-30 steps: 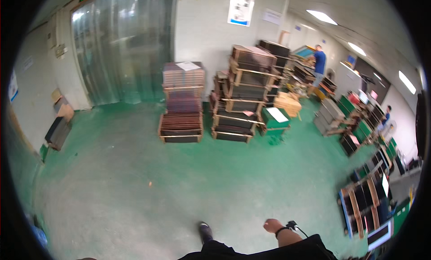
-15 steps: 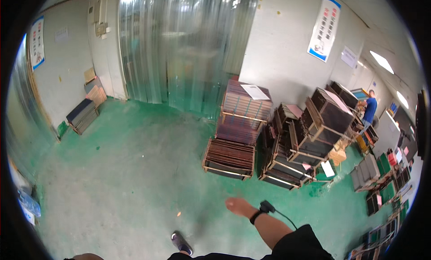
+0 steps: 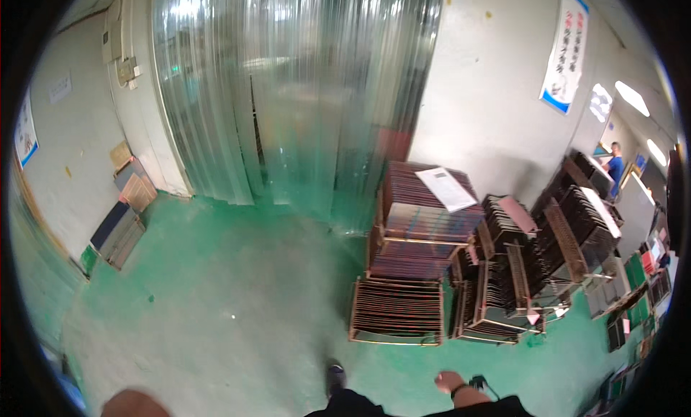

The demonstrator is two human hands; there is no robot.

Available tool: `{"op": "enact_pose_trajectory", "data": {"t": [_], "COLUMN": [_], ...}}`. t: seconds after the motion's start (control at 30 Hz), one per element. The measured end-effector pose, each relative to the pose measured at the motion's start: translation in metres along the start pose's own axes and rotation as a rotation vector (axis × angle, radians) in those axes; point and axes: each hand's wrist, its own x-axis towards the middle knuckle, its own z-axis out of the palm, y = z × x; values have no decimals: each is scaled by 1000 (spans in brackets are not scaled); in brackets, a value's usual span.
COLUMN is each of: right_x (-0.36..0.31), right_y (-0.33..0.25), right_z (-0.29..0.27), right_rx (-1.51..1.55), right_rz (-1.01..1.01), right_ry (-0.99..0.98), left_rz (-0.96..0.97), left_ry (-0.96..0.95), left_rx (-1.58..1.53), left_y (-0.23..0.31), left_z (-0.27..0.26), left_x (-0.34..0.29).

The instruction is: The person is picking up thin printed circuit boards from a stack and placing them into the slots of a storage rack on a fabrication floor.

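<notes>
White glare on plastic curtain (image 3: 295, 93)

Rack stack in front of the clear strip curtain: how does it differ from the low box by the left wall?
The rack stack rises in tiers; the box is low.
The rack stack shows rows of thin edges; the box shows a plain grey side.
The rack stack carries a white sheet; the box has a bare dark top.
Both stand on the green floor.

Your right hand (image 3: 448, 380) low, lower right of frame, black band (image 3: 458, 391) at wrist. Stacked racks (image 3: 416, 259) right of centre; clear strip curtain (image 3: 302, 107) upper centre.
</notes>
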Motion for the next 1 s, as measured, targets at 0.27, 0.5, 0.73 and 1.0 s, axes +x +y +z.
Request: {"op": "enact_pose_trajectory", "data": {"t": [0.27,0.5,0.73,1.0], "right_x": [213,321,450,656], "right_y": [-400,-541,-496,-543], "right_z": [-339,-431,-517,-707], "right_rx": [168,86,298,-4], "right_rz": [-725,-839,-384,-627], "right_ry": [180,181,233,555], "left_rz": [-950,-1433,-1178,-353], "left_ry": [1350,1160,43,-537], "left_rx": [342,71,435,761], "left_y": [-295,-460,-667,-926], "left_z": [-105,-264,-419,-504], "left_x": [-214,-239,-30,181]}}
